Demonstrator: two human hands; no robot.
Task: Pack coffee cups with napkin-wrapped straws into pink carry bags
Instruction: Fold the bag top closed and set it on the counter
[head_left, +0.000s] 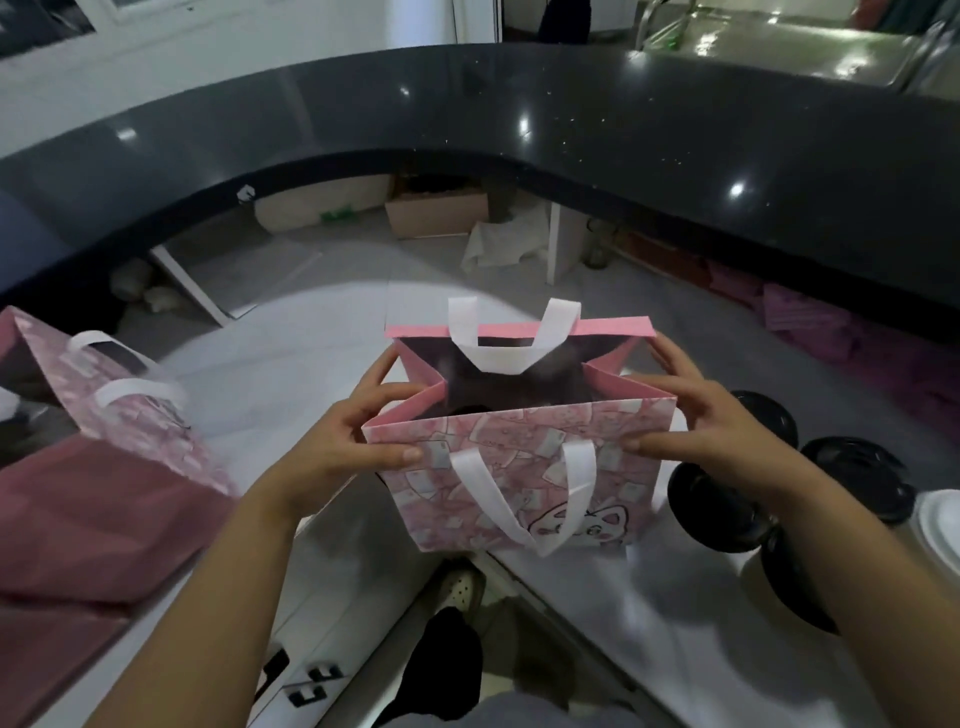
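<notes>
Centre frame: left hand (358, 441) and right hand (691, 415) each pinch the pink bag (519, 467) at its rim corners; light, crease-prone paper, likely stiffest there.

Service side of a small café or takeaway drink shop.
A curved dark counter (571, 119) closes it in, with steel units (779, 47) beyond; lidded takeaway cups (860, 480) stand on the white worktop (675, 649) beside a pink carry bag (519, 467).

Head view, single camera: worn high, facing forward and steeply down, close above the pink bag (519, 457) at frame centre. Wide-angle lens bows the dark counter (571, 119) across the top. Lower edges blurred, possibly motion.
</notes>
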